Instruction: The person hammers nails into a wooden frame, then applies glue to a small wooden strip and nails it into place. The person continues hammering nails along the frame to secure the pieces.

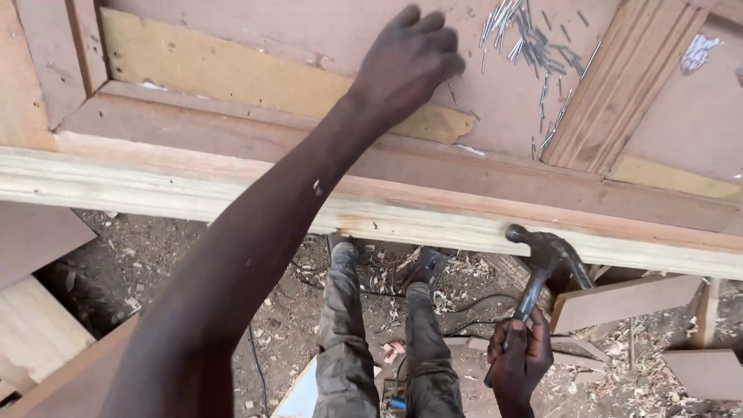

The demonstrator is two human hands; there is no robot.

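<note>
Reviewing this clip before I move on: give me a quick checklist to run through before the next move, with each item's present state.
1. Right hand grips the hammer by its handle: ok.
2. Hammer head rests against the pale wooden edge: ok.
3. Left hand over the panel, beside the loose nails: ok.
4. Nail held in left fingers: cannot tell.
5. Left hand apart from the hammer head: ok.
6. Feet on a floor littered with offcuts: not ok.

1. The door (255, 131) was reddish brown, with a mustard-yellow patch.
2. Below the door, the plank (232, 203) was pale cream with straight grain.
3. On the door, the nails (534, 46) were silver.
4. Below the plank, the hammer (542, 267) was grey.
</note>
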